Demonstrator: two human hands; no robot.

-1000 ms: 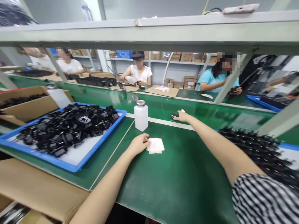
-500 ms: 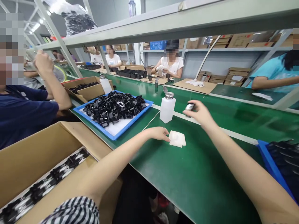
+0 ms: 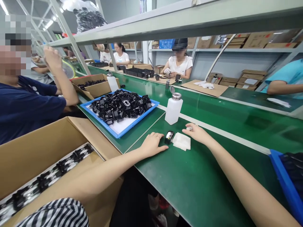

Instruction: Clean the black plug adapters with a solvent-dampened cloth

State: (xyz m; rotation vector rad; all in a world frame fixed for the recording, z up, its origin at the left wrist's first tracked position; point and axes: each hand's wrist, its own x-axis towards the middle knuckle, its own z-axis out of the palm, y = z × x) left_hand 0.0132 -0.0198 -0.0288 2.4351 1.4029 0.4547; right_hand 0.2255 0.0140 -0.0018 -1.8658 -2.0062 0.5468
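My left hand [image 3: 152,145] lies low over the green bench with its thumb and fingers apart. Just beyond its fingertips stands a small black plug adapter [image 3: 169,137] with a shiny, light-coloured face; whether the fingers touch it is unclear. A stack of white cloth pads [image 3: 182,141] lies right beside the adapter. On the pads' far right side, my right hand [image 3: 200,134] has its fingers pinched on a small white wad [image 3: 189,128], perhaps cloth. Behind both hands a white pump bottle [image 3: 174,110] stands upright, its metal lid flipped up.
A blue tray [image 3: 120,134] heaped with black plug adapters sits left of the bottle. An open cardboard box [image 3: 30,151] with rows of adapters is at lower left. Another blue tray [image 3: 281,173] stands at right. A person [image 3: 30,97] sits at left; others work across the bench.
The black and white piece pinched in my right hand is gone from it; that hand came down toward the pads and now pinches a white wad. An adapter now stands between my left hand and the pads.
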